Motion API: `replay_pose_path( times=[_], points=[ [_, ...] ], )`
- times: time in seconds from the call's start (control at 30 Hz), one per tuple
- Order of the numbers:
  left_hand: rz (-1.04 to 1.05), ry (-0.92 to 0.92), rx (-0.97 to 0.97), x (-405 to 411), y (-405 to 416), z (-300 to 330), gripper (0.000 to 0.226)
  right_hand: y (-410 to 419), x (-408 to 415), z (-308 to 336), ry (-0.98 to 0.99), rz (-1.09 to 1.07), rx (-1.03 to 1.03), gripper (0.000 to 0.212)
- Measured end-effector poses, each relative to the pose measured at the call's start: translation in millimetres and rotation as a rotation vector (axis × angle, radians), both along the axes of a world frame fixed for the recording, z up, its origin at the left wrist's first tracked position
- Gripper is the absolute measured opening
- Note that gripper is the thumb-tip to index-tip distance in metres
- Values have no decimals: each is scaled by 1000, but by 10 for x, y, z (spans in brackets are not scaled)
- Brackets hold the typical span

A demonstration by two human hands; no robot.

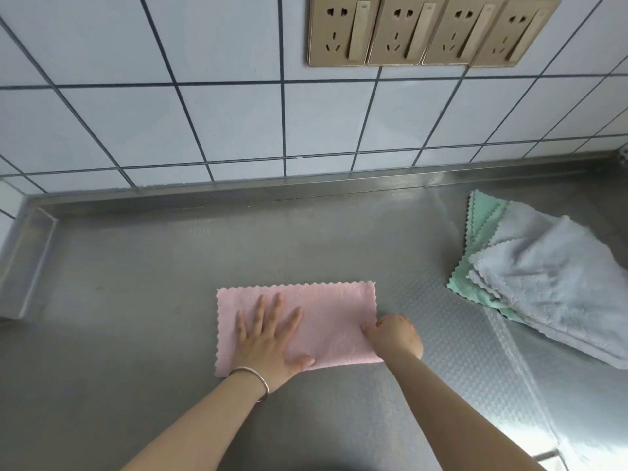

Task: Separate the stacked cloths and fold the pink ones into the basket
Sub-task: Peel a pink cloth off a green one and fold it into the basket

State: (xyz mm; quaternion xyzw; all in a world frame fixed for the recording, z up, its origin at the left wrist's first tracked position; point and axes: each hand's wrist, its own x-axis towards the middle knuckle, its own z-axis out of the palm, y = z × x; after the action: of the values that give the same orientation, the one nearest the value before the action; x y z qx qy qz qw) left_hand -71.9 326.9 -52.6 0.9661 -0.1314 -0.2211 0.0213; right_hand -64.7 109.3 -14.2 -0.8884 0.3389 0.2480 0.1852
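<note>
Now: folded pink scalloped microfibre cloth (306, 321) lies near-centre on steel bench (136, 266). Left hand (268, 338) presses flat, anchoring it; right hand (396, 336) pinches its right edge, likely for another fold.

pink, green and grey on steel

the cloth (326, 321) in the middle is pale pink, one plain colour, with a small zigzag edge. at 3 o'clock from it, the pile has mint green cloths (481, 226) below and light grey cloths (557, 283) on top, both plain with the same zigzag edges. the counter (153, 266) is dull silver-grey metal; toward 4 o'clock it has a fine dotted pattern. at 12 o'clock the wall tiles (238, 124) are pale blue-white with dark grid lines, and the sockets (431, 28) are gold-brown. the bangle (253, 377) is silver.
</note>
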Motion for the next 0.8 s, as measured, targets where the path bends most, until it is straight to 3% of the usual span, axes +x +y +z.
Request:
replay_pose_path(
  times=[0.07,0.17,0.3,0.47,0.57,0.67,0.8],
  points=[
    [5,31,2,21,-17,74,93,18,4,37,-37,-21,30,25],
    [-2,68,4,21,-27,103,95,70,-4,80,-105,-72,91,4],
    [4,106,12,29,-44,155,90,120,-33,94,-119,-188,190,19],
    [68,157,-57,118,-123,387,75,185,-52,206,-195,-104,195,29],
    [213,74,-368,173,-321,653,49,359,-73,348,-383,40,148,32],
    [605,278,-811,193,-503,888,29,623,-96,437,-470,163,167,24],
    [832,345,-879,299,-492,916,35,893,-149,440,-508,260,232,21]
  ],
)
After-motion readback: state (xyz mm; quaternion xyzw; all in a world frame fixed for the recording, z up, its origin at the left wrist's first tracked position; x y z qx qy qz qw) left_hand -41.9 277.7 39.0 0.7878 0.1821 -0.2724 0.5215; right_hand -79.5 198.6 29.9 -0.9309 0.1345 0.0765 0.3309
